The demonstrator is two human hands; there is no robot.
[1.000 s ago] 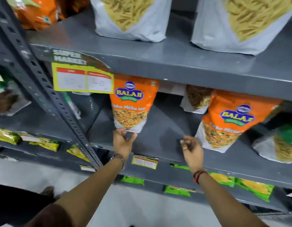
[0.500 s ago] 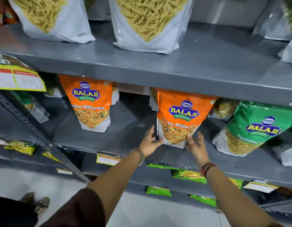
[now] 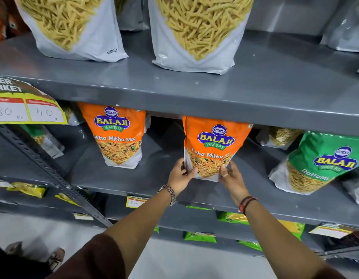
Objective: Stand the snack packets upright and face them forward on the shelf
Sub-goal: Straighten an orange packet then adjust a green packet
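An orange Balaji snack packet (image 3: pixel 213 141) stands upright on the grey middle shelf (image 3: pixel 154 178), label facing me. My left hand (image 3: pixel 180 176) grips its lower left corner and my right hand (image 3: pixel 231 178) grips its lower right corner. A second orange Balaji packet (image 3: pixel 117 135) stands upright to the left, facing forward. A green Balaji packet (image 3: pixel 319 164) leans tilted at the right.
Two large white bags of yellow sticks (image 3: pixel 74 27) (image 3: pixel 196 31) stand on the upper shelf (image 3: pixel 194 93). A yellow price tag (image 3: pixel 27 109) hangs at the left beside a slotted upright post (image 3: pixel 53 176). Green and yellow packets (image 3: pixel 200 236) lie on lower shelves. More packets sit behind the front row.
Both hands closed in from open beside the middle orange packet to gripping its bottom corners. The packet now stands straighter and the view has come closer.
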